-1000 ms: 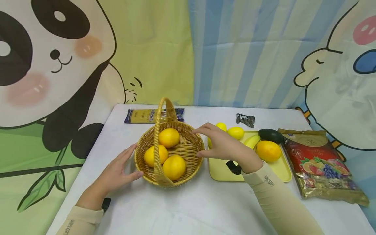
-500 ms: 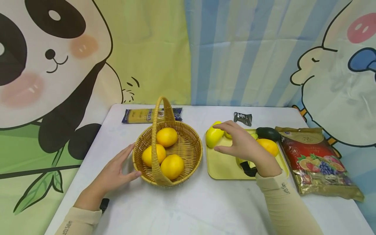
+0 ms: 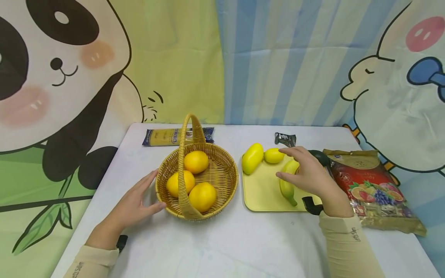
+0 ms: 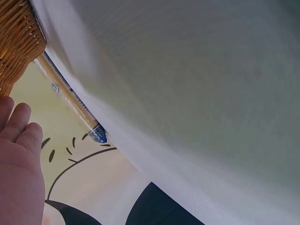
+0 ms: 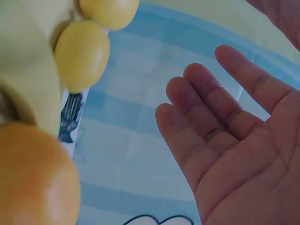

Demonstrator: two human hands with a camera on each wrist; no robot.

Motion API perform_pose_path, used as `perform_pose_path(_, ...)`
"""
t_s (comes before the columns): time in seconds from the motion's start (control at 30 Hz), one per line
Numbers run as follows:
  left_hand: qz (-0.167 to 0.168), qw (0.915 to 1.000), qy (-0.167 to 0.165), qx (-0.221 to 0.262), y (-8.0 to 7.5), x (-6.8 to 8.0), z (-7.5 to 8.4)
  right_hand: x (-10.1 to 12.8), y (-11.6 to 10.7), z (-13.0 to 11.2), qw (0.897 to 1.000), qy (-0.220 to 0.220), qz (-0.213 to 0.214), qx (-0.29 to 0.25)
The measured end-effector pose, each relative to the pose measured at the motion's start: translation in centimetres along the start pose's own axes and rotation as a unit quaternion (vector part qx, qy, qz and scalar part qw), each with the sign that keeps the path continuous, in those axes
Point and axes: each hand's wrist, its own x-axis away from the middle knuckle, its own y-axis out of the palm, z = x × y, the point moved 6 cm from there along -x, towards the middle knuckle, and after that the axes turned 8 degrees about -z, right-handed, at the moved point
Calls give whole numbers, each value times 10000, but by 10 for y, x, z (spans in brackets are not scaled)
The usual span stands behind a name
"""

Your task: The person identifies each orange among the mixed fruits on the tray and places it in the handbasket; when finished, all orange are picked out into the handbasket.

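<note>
Left hand (image 3: 133, 208) lay flat, fingers straight, against wicker basket (image 3: 222, 179) holding three oranges | right hand (image 3: 309, 175) hovered open, holding nothing, over banana (image 3: 286, 185) on yellow tray (image 3: 260, 197) | farther: two lemons (image 3: 252, 157), spaghetti packet (image 3: 163, 136).

A staged recording set was suggested: a white cloth-covered tabletop (image 3: 226, 247) was backed by hung cartoon backdrops, a panda print (image 3: 52, 77) and a blue-striped curtain (image 3: 278, 58).

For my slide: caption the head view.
Left hand rests beside a basket of oranges; right hand hovers open over a tray's banana.
</note>
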Motion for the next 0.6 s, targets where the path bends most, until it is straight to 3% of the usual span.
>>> perform_pose_path(0.33, 69, 10000, 41, 27, 2, 2, -4, 22, -5, 43, 9970, 500, 582, 122)
perform_pose_path(0.6, 23, 10000, 20, 18, 2, -1, -4, 36, -4, 72, 9909, 1147, 679, 158)
